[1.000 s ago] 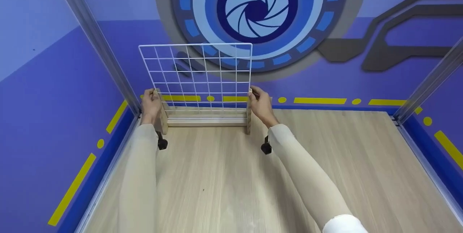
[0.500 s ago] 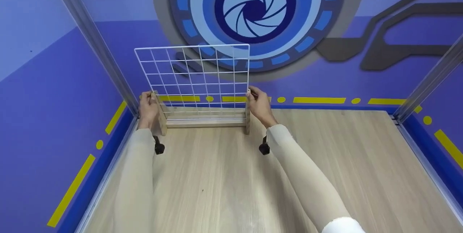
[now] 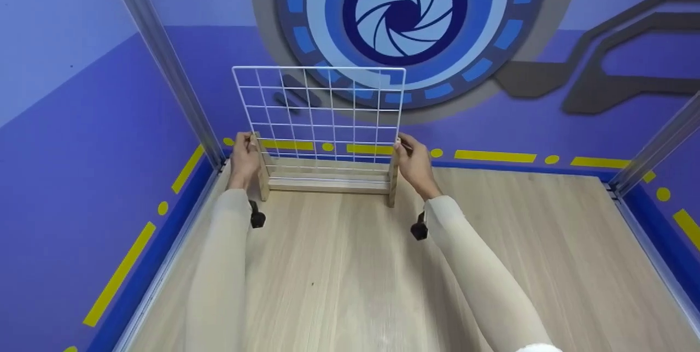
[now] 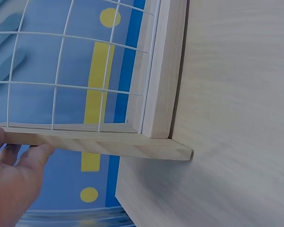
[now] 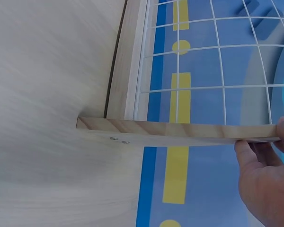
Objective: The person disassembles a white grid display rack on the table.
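Observation:
A white wire grid panel (image 3: pixel 333 109) stands in a light wooden stand near the back wall. My left hand (image 3: pixel 244 158) pinches the top of the stand's left side board (image 3: pixel 263 177). On the opposite side, my right hand (image 3: pixel 416 166) grips the top of the right side board (image 3: pixel 393 182) between thumb and fingers. A wooden bottom rail (image 3: pixel 328 183) joins both boards, and the stand's lower end appears to rest on the tabletop. In the left wrist view the fingers (image 4: pixel 34 156) lie under the board's edge. Two small screw heads (image 5: pixel 119 140) show on the right board's outer face.
The wood-grain tabletop (image 3: pixel 350 286) stretches toward me and to the right. A blue patterned wall (image 3: pixel 519 122) closes off the back. Metal corner posts rise at left (image 3: pixel 164 57) and right (image 3: pixel 656 144). Black camera mounts (image 3: pixel 419 228) hang under my wrists.
The head view has swung slightly left, so the scene sits farther right in it. Both hands keep hold of the side boards; the stand stays in nearly the same place.

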Motion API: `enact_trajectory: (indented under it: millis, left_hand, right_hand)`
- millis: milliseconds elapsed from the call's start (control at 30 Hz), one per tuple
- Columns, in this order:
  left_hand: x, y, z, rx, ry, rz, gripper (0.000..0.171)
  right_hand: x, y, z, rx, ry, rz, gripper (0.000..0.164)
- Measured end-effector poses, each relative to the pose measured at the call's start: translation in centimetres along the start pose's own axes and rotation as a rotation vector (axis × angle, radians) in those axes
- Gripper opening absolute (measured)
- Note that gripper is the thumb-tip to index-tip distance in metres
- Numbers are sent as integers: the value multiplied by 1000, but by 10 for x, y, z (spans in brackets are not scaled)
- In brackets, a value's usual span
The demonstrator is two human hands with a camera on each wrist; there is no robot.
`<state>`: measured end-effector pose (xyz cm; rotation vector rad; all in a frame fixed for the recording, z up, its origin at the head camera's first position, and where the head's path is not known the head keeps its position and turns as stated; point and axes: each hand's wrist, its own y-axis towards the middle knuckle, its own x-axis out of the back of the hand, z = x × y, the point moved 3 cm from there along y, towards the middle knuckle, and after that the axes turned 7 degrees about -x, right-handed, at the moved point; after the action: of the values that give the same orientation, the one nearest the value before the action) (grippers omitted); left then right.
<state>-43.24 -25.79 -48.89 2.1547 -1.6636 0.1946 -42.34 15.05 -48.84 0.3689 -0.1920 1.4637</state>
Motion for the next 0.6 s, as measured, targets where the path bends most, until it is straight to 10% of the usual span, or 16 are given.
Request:
enact_trajectory:
  millis: [600]
  left_hand:
    - [-34,-6,-15,7,-9,54,27]
  right_hand:
    - [38,-7,-17,4,-41,-78,41]
